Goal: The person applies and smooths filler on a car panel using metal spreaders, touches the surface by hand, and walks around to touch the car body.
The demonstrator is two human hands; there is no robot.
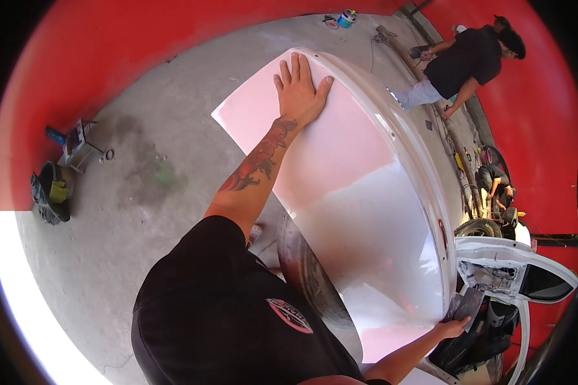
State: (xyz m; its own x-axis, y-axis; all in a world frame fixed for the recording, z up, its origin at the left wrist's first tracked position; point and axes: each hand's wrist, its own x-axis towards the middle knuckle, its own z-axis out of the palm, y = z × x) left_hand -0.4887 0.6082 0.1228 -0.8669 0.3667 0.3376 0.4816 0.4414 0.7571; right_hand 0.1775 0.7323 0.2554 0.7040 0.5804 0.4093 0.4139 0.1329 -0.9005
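Observation:
A long curved car body panel (pixel 366 199), white with pink filler patches, runs up the middle over a tire (pixel 311 282). My left hand (pixel 300 93) lies flat on the pink upper part of the panel, fingers apart, near its far corner. My right hand (pixel 455 327) is closed on a dark grey sheet (pixel 469 305), perhaps sandpaper, at the panel's lower right edge.
White car door (pixel 494 247) and frame parts at lower right. Two co-workers (pixel 462 64) at upper right, another (pixel 494 183) lower down among parts. Small stool (pixel 77 141) and black bucket (pixel 48 189) at left. Cans (pixel 345 19) by the red wall (pixel 141 29).

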